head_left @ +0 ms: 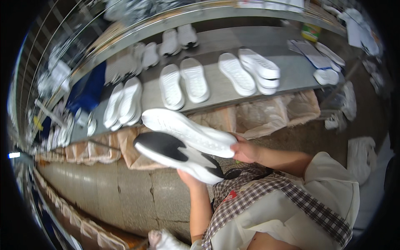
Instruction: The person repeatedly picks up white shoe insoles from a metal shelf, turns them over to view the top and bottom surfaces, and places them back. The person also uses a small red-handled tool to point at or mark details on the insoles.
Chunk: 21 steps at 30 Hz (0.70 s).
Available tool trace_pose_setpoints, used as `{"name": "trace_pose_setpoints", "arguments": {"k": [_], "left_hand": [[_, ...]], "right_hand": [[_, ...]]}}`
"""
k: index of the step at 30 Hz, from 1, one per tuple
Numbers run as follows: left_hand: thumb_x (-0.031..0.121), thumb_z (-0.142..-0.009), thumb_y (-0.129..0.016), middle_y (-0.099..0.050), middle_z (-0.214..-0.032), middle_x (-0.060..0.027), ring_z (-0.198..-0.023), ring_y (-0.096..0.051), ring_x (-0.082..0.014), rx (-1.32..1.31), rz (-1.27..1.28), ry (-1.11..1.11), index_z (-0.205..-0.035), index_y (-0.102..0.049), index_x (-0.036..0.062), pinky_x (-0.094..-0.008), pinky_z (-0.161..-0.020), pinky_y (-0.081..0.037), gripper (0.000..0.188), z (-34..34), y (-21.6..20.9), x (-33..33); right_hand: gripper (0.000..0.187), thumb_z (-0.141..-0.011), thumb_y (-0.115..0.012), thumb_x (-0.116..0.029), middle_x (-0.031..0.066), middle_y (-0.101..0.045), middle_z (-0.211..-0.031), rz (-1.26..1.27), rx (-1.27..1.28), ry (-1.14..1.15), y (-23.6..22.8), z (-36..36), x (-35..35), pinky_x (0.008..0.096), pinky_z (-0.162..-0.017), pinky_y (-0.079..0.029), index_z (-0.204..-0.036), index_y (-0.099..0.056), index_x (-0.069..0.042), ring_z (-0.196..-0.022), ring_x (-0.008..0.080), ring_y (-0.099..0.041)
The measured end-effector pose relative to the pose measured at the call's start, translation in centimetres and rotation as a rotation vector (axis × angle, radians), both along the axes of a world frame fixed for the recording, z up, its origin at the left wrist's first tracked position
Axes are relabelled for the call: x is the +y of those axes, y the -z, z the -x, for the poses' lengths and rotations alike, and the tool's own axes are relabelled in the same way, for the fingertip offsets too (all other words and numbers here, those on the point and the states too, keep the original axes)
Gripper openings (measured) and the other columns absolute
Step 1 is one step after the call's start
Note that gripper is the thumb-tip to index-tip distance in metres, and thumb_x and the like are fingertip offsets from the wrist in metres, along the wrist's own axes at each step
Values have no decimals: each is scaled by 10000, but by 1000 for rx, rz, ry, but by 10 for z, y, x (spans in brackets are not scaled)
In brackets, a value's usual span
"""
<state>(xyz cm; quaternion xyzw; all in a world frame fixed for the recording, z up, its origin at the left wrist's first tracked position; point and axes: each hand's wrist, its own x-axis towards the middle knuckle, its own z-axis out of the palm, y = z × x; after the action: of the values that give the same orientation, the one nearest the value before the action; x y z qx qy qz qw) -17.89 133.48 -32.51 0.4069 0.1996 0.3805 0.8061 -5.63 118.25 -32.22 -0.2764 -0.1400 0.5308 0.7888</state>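
Observation:
My right hand [246, 149] grips the heel end of a white shoe sole [189, 132], its hollow inner side facing up. Just below it, my left hand [189, 179] holds a second shoe sole [183, 158], turned to show a black and white underside. Both soles are tilted and lie close alongside each other in front of the bench. Most of my left fingers are hidden beneath the sole. On the bench past them stand a pair of white soles [195, 81], another pair [129, 100] to the left, and a small stack [260, 68] to the right.
The grey bench [233, 37] runs across the view under a metal rail [200, 9]. Cloth-lined bins [258, 118] hang below its front edge. A blue object [87, 89] sits at the left, a yellow-green container [311, 31] at the far right. Tiled floor [133, 196] lies below.

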Motion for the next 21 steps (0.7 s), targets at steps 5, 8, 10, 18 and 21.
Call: {"name": "trace_pose_setpoints", "arguments": {"k": [5, 8, 10, 18, 21], "left_hand": [[433, -910, -391, -611, -997, -114, -848, -620, -284, -66, 565, 58, -1135, -540, 81, -397, -719, -541, 444, -16, -7, -16], [435, -910, -393, -609, -1006, -116, -898, -605, -293, -36, 619, 146, -1123, -549, 90, -422, -754, -524, 435, -26, -4, -22], [448, -913, -381, -585, -1059, -119, -974, -571, -305, -6, 583, 192, -1133, -538, 94, -446, -816, -488, 446, -34, 3, -24], [458, -916, -373, -487, -1227, -152, -1074, -518, -318, 113, 436, 26, -1324, -381, 60, -443, -938, -456, 570, -45, 33, -28], [458, -915, -378, -510, -1206, -129, -1015, -554, -311, 73, 288, 99, -1310, -410, 78, -419, -921, -471, 549, -37, 33, -30]], "right_hand": [[575, -924, -430, -409, 148, -437, -1333, -68, 112, 270, -27, -69, -24, 387, -950, -443, -1377, -319, -73, -1198, 263, -452], [560, -926, -426, -466, 121, -451, -1303, 101, 115, 523, -34, -124, -21, 384, -942, -443, -1343, -353, -99, -1139, 260, -480], [549, -920, -437, -478, 108, -464, -1291, 112, 204, 605, -32, -151, -14, 401, -947, -435, -1322, -384, -107, -1143, 257, -474], [443, -945, -369, -488, 38, -469, -1295, 8, 339, 632, -14, -191, 1, 491, -952, -441, -1287, -425, -212, -1182, 242, -453], [491, -935, -419, -437, 96, -465, -1285, -42, 329, 597, -23, -187, -10, 474, -959, -460, -1261, -416, -71, -1125, 261, -509]]}}
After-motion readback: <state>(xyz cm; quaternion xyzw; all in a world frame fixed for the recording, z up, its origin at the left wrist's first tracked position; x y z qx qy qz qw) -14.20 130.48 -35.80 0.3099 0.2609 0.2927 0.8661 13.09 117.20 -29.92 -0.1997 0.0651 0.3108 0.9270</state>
